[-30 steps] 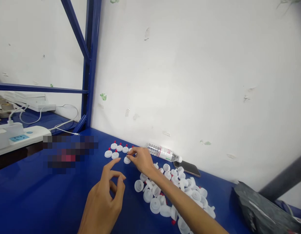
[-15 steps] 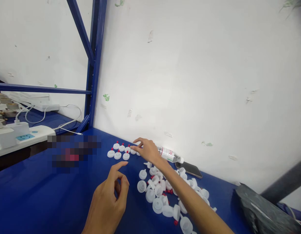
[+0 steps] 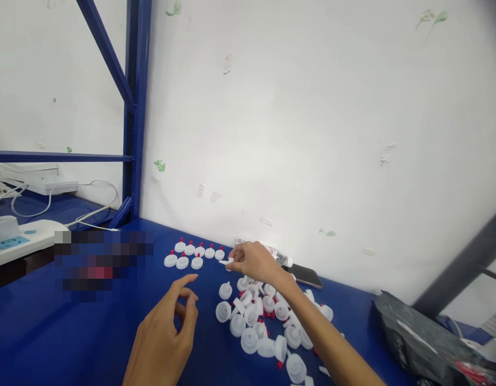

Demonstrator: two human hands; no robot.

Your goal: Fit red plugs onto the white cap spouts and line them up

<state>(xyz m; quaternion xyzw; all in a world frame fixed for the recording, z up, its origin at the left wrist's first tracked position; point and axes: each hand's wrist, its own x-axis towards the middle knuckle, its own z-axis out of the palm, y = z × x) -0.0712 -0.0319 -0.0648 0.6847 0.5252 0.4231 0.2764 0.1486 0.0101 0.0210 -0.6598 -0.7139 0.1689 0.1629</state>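
Note:
My right hand (image 3: 254, 261) pinches a white nozzle cap (image 3: 224, 262) whose thin spout points left, with no red tip visible on it. Just left of it stand two rows of white caps (image 3: 197, 262), upright, each with a small red tip on its spout. My left hand (image 3: 165, 327) hovers in front of these rows, thumb and fingers curved apart, with nothing between them. Below my right wrist spreads a loose heap of white nozzle caps (image 3: 249, 340), lying at various angles, with small red tips (image 3: 269, 315) among them. My right forearm hides part of the heap.
A clear plastic bottle (image 3: 282, 258) and a dark phone (image 3: 307, 276) lie by the wall behind my right hand. To the right is a grey plastic bag (image 3: 416, 338). At left are a white power strip (image 3: 35, 241) and a blue post (image 3: 137, 118).
My right hand has come back from the far row to the heap's far edge and now holds a nozzle cap. The view has shifted right; my left hand keeps its pose.

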